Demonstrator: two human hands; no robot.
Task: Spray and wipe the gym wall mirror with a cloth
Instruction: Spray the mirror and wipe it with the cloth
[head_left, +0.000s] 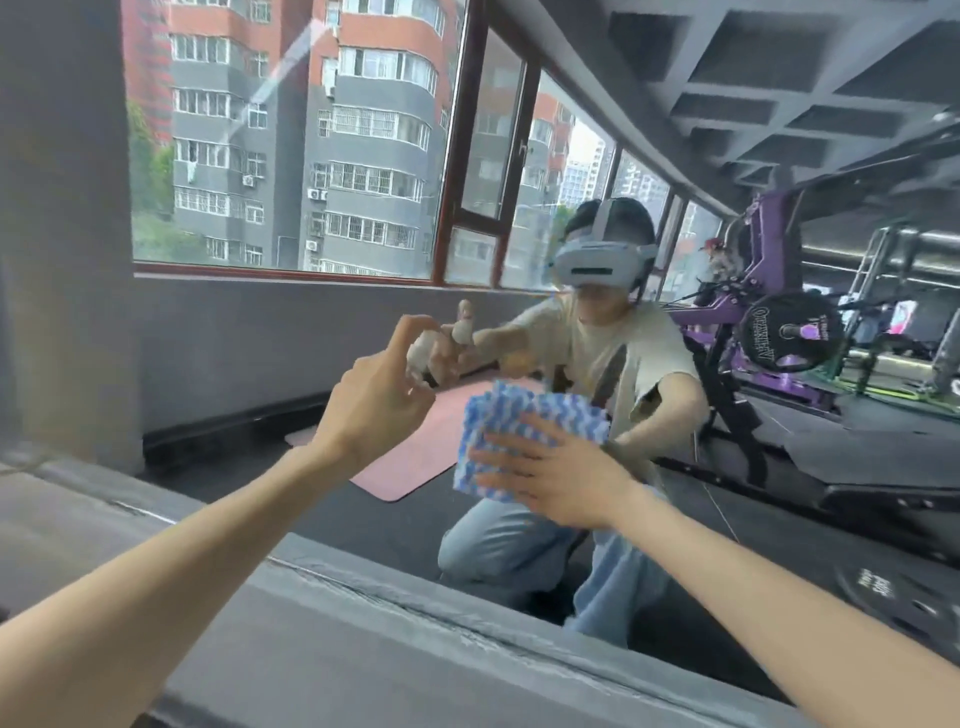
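The wall mirror (753, 483) fills most of the view and reflects me crouching in front of it. My left hand (371, 400) grips a small whitish spray bottle (422, 349) close to the glass, with the index finger raised over its top. The hand hides most of the bottle. My right hand (550, 475) presses a folded blue-and-white checked cloth (519, 415) flat against the mirror, with its fingers spread over the cloth. The cloth sits just right of and below the bottle.
A grey ledge (363, 639) runs along the mirror's lower edge beneath my forearms. The glass reflects a pink mat (415, 457), windows with apartment blocks outside, and purple weight machines (769, 332) at the right.
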